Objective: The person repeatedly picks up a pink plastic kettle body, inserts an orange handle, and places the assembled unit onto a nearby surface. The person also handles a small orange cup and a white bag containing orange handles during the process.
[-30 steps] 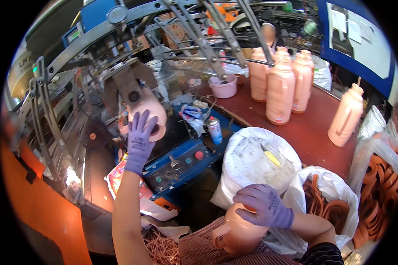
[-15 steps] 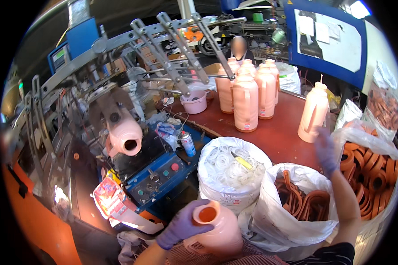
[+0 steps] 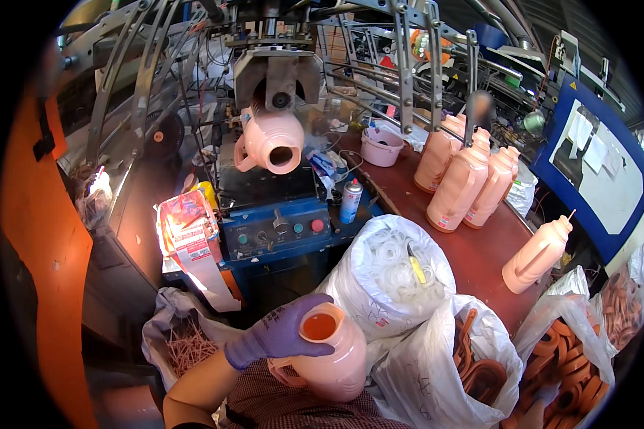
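Left hand (image 3: pixel 275 334), in a purple glove, is closed over the neck and shoulder of a pink jug (image 3: pixel 329 350), fingers wrapped along the rim of its open mouth. The jug sits low, close against the person's checked shirt, mouth tilted up toward the camera. Right hand is out of view; cannot tell its state.

Straight ahead of the held jug: a blue control box (image 3: pixel 286 229) with round buttons and a knob on its face. Above it, a second pink jug (image 3: pixel 272 139) lies sideways on the machine's holder (image 3: pixel 279 75), mouth facing out, handle to its left. A white-and-blue spray can (image 3: pixel 350 201) stands upright just right of the box. A strip of red-and-white labels (image 3: pixel 193 236) hangs off the box's left side.

Between the held jug and the surface (image 3: pixel 472 250): a white bag of pale rings (image 3: pixel 390 268), open at the top, with a yellow-handled tool (image 3: pixel 416 270) lying in it. Right of that, touching it, a second bag (image 3: pixel 454 357) holding orange handles. Further right, a clear bag of orange rings (image 3: pixel 562 350). Another bag with thin orange scraps (image 3: pixel 186 343) is on the floor, left of the forearm.

On the reddish surface: a cluster of upright pink jugs (image 3: pixel 465 179) near the back, one lone jug (image 3: pixel 537 250) leaning at the right edge, well apart from the cluster. A small pink tub (image 3: pixel 381 146) is behind them. Metal rails (image 3: pixel 408 64) arch overhead. Orange panel (image 3: pixel 43 236) at far left.
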{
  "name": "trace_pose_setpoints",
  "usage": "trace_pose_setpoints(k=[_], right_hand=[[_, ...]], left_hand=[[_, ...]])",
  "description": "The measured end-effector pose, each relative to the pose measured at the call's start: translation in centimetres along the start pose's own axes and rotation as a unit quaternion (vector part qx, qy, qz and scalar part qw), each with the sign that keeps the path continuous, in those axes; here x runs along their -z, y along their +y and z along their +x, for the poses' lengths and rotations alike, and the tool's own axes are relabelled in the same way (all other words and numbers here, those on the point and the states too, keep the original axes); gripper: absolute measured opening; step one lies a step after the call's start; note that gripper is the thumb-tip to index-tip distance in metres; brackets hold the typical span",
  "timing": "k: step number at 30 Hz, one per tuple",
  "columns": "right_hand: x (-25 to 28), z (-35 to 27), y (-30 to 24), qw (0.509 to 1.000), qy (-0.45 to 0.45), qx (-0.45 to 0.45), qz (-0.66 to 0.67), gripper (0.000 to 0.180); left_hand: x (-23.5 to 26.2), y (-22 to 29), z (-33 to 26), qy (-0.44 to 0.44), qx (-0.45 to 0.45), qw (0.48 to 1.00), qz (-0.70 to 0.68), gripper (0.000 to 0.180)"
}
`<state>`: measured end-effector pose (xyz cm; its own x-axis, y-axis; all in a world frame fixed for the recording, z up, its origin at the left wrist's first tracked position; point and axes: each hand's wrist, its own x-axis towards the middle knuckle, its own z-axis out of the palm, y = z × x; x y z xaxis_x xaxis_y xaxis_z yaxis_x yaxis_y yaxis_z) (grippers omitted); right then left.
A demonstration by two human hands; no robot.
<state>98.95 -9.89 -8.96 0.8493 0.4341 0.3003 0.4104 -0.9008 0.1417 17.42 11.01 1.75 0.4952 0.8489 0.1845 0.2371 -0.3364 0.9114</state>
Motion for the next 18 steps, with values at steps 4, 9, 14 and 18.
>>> trace_pose_setpoints(k=[4, 9, 14, 18], right_hand=[[10.7, 1.3, -10.9, 0.934, 0.264, 0.217, 0.109, 0.038], [24.9, -11.6, -29.9, 0.617, -0.067, 0.413, 0.667, 0.062], [20.5, -32.8, -40.7, 0.388, -0.543, 0.673, 0.320, 0.038], [14.0, -42.4, -41.1, 0.341, -0.416, 0.821, 0.189, 0.040]], left_hand=[[3.2, -1.6, -2.4, 0.067, 0.000, 0.996, 0.064, 0.072], [6.6, -7.4, -8.9, 0.323, 0.096, 0.942, 0.011, 0.064], [7.2, -14.5, -16.8, 0.541, 0.071, 0.824, -0.154, 0.049], [6.5, -11.9, -21.4, 0.612, 0.085, 0.745, -0.250, 0.036]])
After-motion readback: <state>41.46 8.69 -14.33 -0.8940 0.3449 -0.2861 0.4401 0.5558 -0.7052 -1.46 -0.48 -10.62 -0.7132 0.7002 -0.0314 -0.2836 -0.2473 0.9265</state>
